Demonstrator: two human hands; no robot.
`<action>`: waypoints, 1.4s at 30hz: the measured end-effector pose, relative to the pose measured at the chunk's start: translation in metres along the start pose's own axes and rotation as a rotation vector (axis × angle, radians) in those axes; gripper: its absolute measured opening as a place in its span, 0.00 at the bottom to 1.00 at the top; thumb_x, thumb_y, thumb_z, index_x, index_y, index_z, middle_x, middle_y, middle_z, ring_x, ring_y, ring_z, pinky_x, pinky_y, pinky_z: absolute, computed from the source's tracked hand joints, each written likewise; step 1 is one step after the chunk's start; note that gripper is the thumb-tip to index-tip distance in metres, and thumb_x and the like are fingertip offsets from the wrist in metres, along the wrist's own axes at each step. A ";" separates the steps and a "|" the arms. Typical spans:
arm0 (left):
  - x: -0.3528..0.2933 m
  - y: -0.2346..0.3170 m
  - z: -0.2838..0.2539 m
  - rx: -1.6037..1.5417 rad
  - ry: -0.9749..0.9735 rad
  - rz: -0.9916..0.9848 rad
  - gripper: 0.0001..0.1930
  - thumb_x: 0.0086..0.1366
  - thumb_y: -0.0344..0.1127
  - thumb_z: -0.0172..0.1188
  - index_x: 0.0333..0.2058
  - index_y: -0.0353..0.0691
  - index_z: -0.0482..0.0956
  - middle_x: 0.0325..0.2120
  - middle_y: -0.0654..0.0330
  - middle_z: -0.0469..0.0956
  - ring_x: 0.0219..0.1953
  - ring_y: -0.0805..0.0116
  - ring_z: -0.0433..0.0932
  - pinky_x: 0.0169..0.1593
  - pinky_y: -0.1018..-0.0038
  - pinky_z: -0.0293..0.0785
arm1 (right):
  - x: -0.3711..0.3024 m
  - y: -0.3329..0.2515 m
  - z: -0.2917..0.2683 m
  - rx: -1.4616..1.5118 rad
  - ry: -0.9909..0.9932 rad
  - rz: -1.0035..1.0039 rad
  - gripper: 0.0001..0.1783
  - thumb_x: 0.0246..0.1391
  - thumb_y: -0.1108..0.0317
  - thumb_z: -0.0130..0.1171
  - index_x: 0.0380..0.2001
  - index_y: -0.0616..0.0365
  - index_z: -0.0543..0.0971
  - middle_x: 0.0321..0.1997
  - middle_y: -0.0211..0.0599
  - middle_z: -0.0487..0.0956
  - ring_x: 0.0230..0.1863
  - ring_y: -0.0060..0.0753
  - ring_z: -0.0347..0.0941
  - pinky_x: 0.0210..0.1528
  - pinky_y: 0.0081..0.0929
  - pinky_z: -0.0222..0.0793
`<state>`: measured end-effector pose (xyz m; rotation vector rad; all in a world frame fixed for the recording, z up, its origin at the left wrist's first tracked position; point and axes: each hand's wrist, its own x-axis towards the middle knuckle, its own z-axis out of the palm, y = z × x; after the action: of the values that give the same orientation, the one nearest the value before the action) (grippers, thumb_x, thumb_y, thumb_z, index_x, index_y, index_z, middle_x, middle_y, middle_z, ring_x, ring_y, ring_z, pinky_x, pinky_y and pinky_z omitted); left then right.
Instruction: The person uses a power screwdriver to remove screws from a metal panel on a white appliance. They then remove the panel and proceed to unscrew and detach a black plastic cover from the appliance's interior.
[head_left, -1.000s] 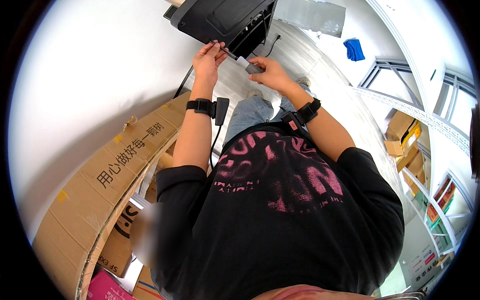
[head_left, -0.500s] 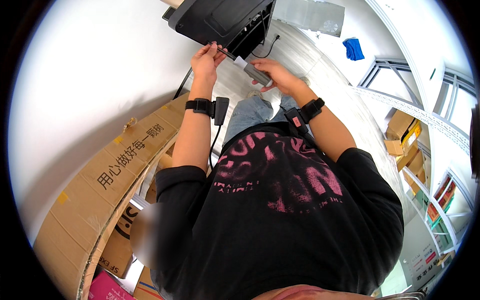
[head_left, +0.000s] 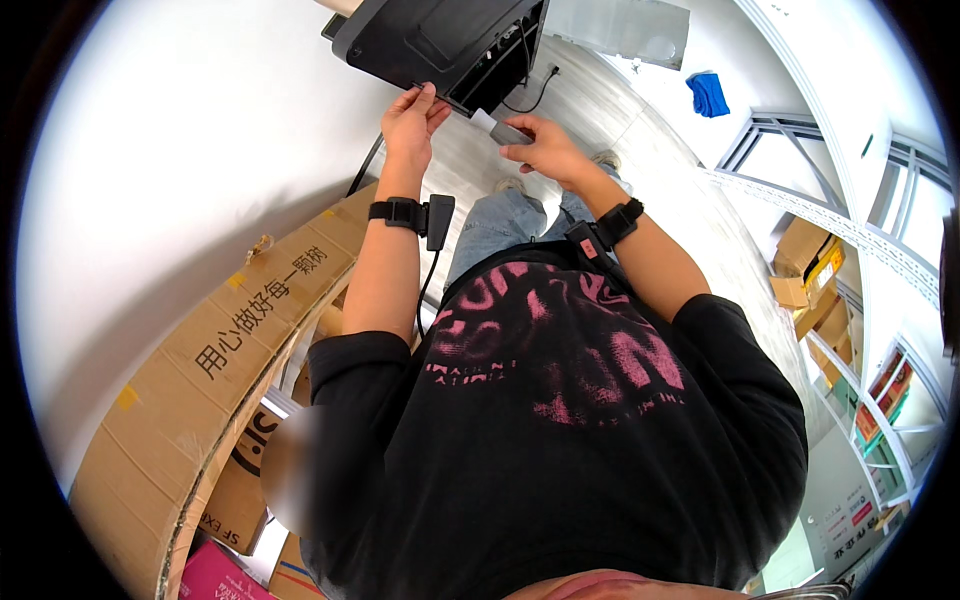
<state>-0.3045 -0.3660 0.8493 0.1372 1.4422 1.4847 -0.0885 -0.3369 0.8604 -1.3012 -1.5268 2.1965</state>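
A black flat device (head_left: 440, 40), like the back of a monitor or television, stands at the top of the view with cables hanging from its rear. My left hand (head_left: 408, 122) touches its lower edge with the fingertips. My right hand (head_left: 545, 148) grips a small grey rectangular tool (head_left: 505, 130) whose pale tip points at the same lower edge. Both wrists carry black bands, the left one with a small black box attached.
Large flattened cardboard boxes (head_left: 215, 350) lean along the white wall on the left. A black cable (head_left: 527, 92) runs to a floor socket. A blue cloth (head_left: 708, 93) lies on the pale floor. Metal shelving (head_left: 850, 330) with boxes stands at the right.
My right hand has drawn the grey tool slightly away from the device's edge and lowered it. My left hand has stayed on the edge.
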 end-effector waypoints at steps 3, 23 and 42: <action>0.000 -0.002 -0.001 0.004 0.004 0.021 0.07 0.60 0.28 0.59 0.36 0.33 0.74 0.28 0.59 0.75 0.29 0.68 0.76 0.36 0.72 0.79 | -0.002 -0.007 0.002 -0.095 0.025 -0.027 0.28 0.47 0.67 0.63 0.52 0.60 0.68 0.46 0.36 0.72 0.41 0.25 0.70 0.35 0.23 0.71; -0.004 0.003 0.002 -0.039 0.000 0.002 0.08 0.59 0.30 0.60 0.34 0.34 0.71 0.27 0.59 0.74 0.28 0.67 0.76 0.35 0.73 0.79 | -0.003 -0.005 -0.003 0.374 -0.106 0.068 0.18 0.55 0.63 0.48 0.48 0.56 0.71 0.40 0.36 0.76 0.34 0.27 0.76 0.26 0.21 0.69; -0.007 0.003 0.003 0.066 -0.018 0.013 0.08 0.62 0.31 0.56 0.37 0.33 0.73 0.31 0.57 0.77 0.31 0.65 0.79 0.35 0.73 0.79 | -0.001 -0.010 -0.005 0.292 -0.219 0.187 0.24 0.54 0.57 0.55 0.52 0.53 0.67 0.41 0.30 0.73 0.38 0.23 0.73 0.31 0.23 0.69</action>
<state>-0.3011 -0.3677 0.8565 0.2007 1.4790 1.4432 -0.0876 -0.3295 0.8687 -1.1852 -1.1245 2.6347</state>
